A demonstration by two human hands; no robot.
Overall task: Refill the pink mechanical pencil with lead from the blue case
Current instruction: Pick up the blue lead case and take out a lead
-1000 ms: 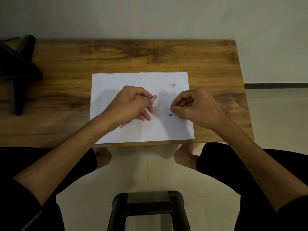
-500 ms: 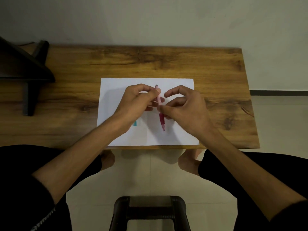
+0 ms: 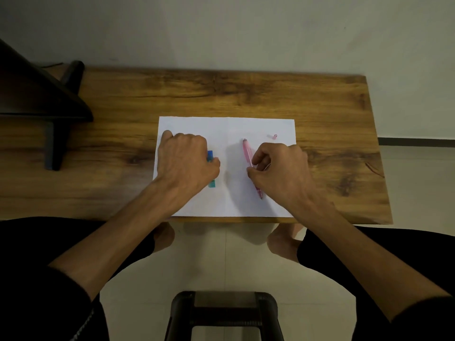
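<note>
The pink mechanical pencil (image 3: 247,151) lies along the right half of a white sheet of paper (image 3: 229,134), its tip pointing toward me. My right hand (image 3: 278,171) is curled over the pencil's middle, fingers pinched against the barrel. The blue case (image 3: 210,156) lies on the sheet's left half, mostly hidden under my left hand (image 3: 186,163), whose fingers close around it; a teal end shows below the fingers. A small pink cap (image 3: 275,136) sits loose near the paper's far right corner.
The paper rests on a wooden table (image 3: 246,94) against a pale wall. A dark stand (image 3: 49,114) occupies the table's left end. A dark stool (image 3: 224,313) stands on the tiled floor below, between my knees.
Both hands were together on the pencil at the paper's middle. The left hand has moved left onto the blue case; the right hand has carried the pencel down to the right half.
</note>
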